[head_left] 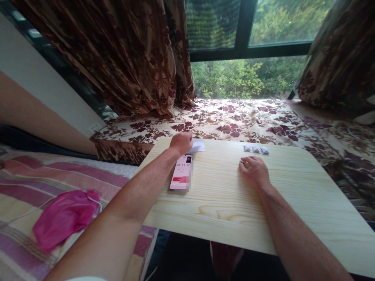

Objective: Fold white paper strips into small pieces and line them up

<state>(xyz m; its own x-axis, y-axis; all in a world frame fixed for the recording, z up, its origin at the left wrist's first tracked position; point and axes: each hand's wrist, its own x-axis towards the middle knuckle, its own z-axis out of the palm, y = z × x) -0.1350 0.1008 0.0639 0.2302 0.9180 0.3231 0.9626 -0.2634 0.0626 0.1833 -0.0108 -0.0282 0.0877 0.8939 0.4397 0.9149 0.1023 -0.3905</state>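
My left hand (181, 143) is closed at the far left of the pale wooden table (216, 195). White paper (198, 146) sticks out to the right from under its fingers, which hide part of the paper. Just in front of that hand lies a phone (179, 173) with a timer on its lit screen. My right hand (254, 170) rests on the tabletop, fingers loosely bent and nothing visible in them. Beyond its fingertips, three small folded white paper pieces (256, 149) stand in a row near the far edge.
A bed with a striped cover (17, 195) adjoins the table on the left, with a pink cloth bag (66, 218) and a white cord on it. Behind the table runs a ledge with flowered cloth (231, 117), below a window (246, 78) and patterned curtains (140, 50).
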